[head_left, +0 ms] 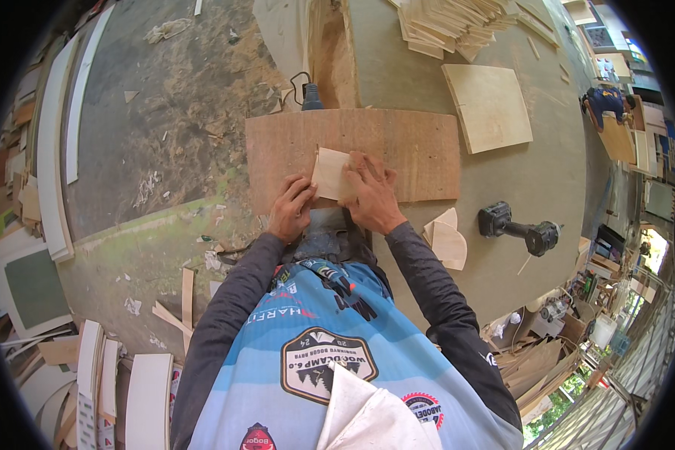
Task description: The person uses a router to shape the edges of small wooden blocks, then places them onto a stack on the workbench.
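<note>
A small pale plywood piece (329,172) lies over the near half of a wide reddish-brown plywood board (420,150). My left hand (291,210) pinches its left edge, with the fingertips at the lower left corner. On the opposite edge, the curled fingers of my right hand (370,191) grip the same piece and cover its right side. Just beyond the board's far edge shows the dark end of a corded power tool (312,97). Right of my right forearm rest pale wooden pieces with rounded edges (448,244).
A black cordless drill (517,229) lies on the floor at right. Beyond it are a square pale panel (489,107) and a heap of thin wooden pieces (450,26). Shavings litter the left floor, beside long white strips (56,150). Another person (606,101) works far right.
</note>
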A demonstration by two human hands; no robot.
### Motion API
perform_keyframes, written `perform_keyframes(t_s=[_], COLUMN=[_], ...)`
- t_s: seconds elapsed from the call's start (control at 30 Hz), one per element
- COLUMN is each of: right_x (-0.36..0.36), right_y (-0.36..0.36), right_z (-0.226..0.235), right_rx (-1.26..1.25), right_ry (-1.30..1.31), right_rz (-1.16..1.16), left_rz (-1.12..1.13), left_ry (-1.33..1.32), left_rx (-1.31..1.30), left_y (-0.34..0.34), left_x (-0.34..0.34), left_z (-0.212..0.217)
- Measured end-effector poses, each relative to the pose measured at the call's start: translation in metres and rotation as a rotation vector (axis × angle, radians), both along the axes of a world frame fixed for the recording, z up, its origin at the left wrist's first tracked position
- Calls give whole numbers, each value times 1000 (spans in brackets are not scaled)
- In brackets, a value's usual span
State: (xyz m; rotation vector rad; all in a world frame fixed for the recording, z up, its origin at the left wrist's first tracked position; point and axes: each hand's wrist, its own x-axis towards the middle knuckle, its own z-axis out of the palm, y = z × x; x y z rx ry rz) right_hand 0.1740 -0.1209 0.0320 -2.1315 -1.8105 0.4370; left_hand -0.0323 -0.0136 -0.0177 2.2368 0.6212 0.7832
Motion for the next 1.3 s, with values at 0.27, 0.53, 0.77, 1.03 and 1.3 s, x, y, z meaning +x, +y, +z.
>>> perform_keyframes(t_s=[0.27, 0.53, 0.77, 1.03, 1.3], right_x=[-1, -1, -2, -6, -8], right_y=[-1, -1, -1, -2, -3], right_z=[-1, -2, -2, -5, -10], right_rx=[-3, 11, 25, 20, 41], right_ry=[-1, 2, 8, -10, 4], right_rz=[-7, -10, -15, -36, -55], left_rz=[-11, -10, -8, -3, -13], left_ry=[13, 17, 20, 30, 31], left_rx=[2, 12, 7, -6, -6], left_y=[0, 1, 1, 3, 4], left_x=[-1, -1, -1, -1, -2], left_z=[-4, -1, 0, 1, -1])
